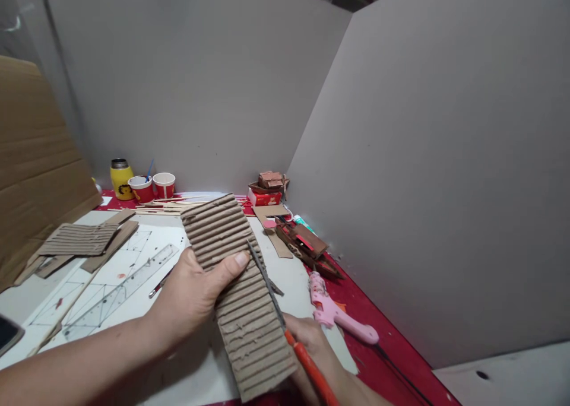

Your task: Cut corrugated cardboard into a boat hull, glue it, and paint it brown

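Note:
A long strip of corrugated cardboard [256, 341], its ridges exposed, is raised above the table at a tilt. My left hand [200, 281] grips it from the left side, thumb pressed across the ridges and the other fingers hidden beneath. In my right hand [318, 349] is a pair of scissors [307, 364] with orange handles. One dark blade lies over the strip's right edge near my left thumb; the other blade's tip shows past the edge, so the blades are apart around the cardboard.
A pink glue gun [342, 320] lies on the right with its cord trailing. Brown model boats [307, 246] sit behind it. On the left are a clear ruler [120, 293], drawn paper and cardboard pieces [82, 240]. Wooden sticks, paper cups [164, 186] and a yellow bottle [122, 180] stand farther back.

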Demonstrator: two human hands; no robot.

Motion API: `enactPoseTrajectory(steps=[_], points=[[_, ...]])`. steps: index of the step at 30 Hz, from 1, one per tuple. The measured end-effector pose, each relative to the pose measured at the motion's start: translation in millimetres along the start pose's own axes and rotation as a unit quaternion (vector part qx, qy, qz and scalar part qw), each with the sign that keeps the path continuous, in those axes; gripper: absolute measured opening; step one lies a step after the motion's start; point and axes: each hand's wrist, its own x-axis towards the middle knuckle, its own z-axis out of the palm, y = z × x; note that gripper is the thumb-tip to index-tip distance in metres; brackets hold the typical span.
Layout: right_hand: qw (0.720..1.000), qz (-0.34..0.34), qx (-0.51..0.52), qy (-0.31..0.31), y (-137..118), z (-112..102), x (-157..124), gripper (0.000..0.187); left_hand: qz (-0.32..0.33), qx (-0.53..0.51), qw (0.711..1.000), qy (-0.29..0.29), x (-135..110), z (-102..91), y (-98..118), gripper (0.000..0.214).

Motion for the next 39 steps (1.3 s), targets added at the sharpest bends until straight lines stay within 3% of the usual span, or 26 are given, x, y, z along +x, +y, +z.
enactPoseTrajectory(steps=[6, 12, 17, 28, 34, 39], points=[[1.000, 0.000, 0.009, -0.005, 1, 0, 2, 0.059, -0.001, -0.009, 1.000, 0.014, 3, -4.4, 6, 0.023], [0.998, 0.031, -0.045, 0.006, -3, -2, 7, 0.051, 0.009, 0.017, 1.000, 0.016, 7, -4.0, -5, 0.021], [0.999, 0.038, 0.004, 0.008, -2, 0, 5, 0.055, 0.016, 0.027, 0.999, 0.024, 4, -0.9, -9, 0.018], [0.997, 0.000, 0.082, 0.012, 23, 4, -1, 0.045, 0.001, 0.006, 1.000, 0.011, 1, 0.1, 3, 0.027], [0.999, 0.030, 0.001, 0.026, 7, 0, 9, 0.037, 0.019, 0.038, 0.999, -0.003, 2, -0.5, -2, 0.021], [0.999, 0.027, 0.039, 0.005, 4, -2, 9, 0.037, 0.034, 0.069, 0.997, -0.008, 1, 2.0, -8, 0.018]])
